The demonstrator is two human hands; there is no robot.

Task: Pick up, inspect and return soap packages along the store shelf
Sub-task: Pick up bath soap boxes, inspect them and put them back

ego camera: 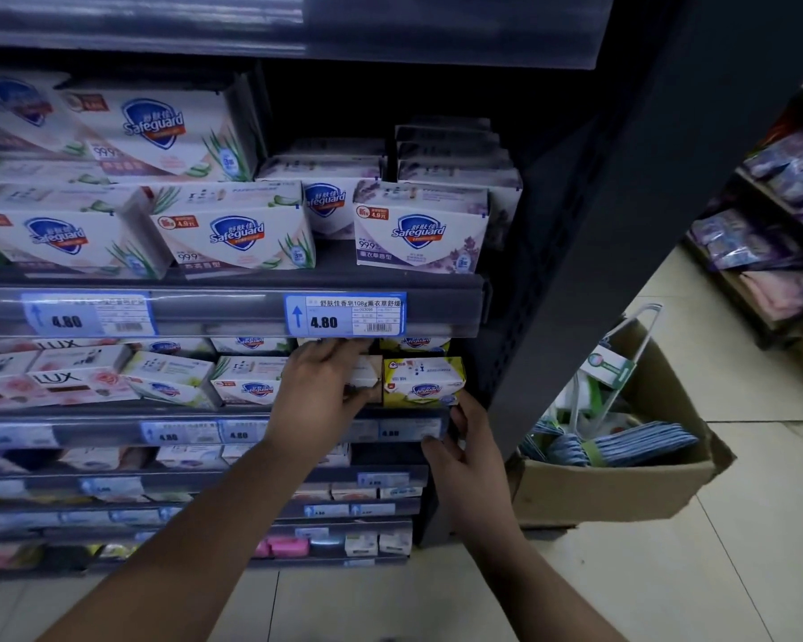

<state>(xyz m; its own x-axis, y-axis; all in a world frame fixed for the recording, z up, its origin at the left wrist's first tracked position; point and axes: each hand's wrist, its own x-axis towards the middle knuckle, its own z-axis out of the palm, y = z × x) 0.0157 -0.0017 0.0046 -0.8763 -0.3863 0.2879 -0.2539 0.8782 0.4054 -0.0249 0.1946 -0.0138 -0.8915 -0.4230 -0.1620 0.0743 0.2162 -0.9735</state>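
Observation:
My left hand point(318, 391) reaches into the second shelf and grips a beige-and-white soap box point(365, 377), fingers over its top and thumb under its front. Right beside it stands a yellow Safeguard soap box point(425, 379). My right hand point(462, 449) is at the right end of that shelf's price rail point(390, 430). Its fingertips reach up to the yellow box's lower right corner and its thumb lies on the rail. It holds nothing.
White Safeguard boxes point(420, 229) fill the shelf above, behind a 4.80 price tag point(344, 315). Pink LUX boxes point(66, 379) sit at the left. A dark shelf end panel point(576, 271) stands right. On the floor is an open cardboard box point(622, 488) of packets.

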